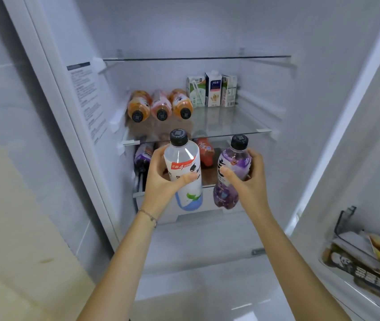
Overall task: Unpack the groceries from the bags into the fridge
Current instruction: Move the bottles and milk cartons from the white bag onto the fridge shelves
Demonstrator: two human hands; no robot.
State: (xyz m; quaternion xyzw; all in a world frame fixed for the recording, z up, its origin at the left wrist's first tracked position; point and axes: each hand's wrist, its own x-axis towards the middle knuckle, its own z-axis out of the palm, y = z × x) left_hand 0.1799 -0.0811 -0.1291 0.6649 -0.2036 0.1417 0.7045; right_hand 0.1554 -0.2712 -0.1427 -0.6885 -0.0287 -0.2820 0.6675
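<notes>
Your left grip [161, 179] is curled round a white-labelled bottle [184, 158], and your right grip [250, 179] round a purple bottle [228, 181]. Both are held upright before the front edge of the lower shelf [138, 194]. On the glass shelf [230, 121] above, three bottles [161, 105] lie at the left edge and three cartons [212, 91] stand at the back.

Both your bare forearms reach forward, side by side. Your left hand [161, 181] wraps a white bottle [183, 156], thumb across its front; your right hand [251, 181] grips a purple bottle [227, 195] likewise.
</notes>
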